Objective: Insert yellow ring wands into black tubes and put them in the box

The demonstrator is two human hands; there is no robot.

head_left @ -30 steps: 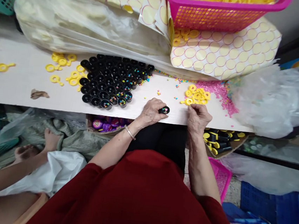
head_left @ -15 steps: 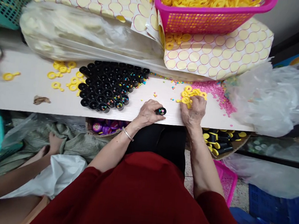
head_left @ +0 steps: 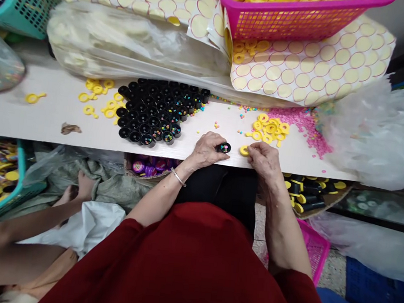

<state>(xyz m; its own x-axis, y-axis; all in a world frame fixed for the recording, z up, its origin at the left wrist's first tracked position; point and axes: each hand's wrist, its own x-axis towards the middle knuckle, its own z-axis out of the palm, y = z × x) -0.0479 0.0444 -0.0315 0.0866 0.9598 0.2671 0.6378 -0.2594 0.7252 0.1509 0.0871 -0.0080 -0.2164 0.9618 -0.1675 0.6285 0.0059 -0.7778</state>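
Note:
My left hand is closed round a small black cup at the table's near edge; colourful beads show inside its open top. To its right, my right hand pinches a yellow plastic ring piece, its ring end pointing at the cup. Behind that hand lies a pile of yellow ring pieces with short stems. Left of my left hand stands a tight cluster of black cups; several at its right side hold coloured beads.
Pink beads are spread at the right, beside clear plastic bags. A pink basket of yellow pieces rests on label sheets at the back. Below the table are a box of black-and-yellow items and another person's legs.
My right hand has drawn back from the yellow pile with one ring piece in its fingers. My left hand still holds the cup. The whole view has shifted slightly.

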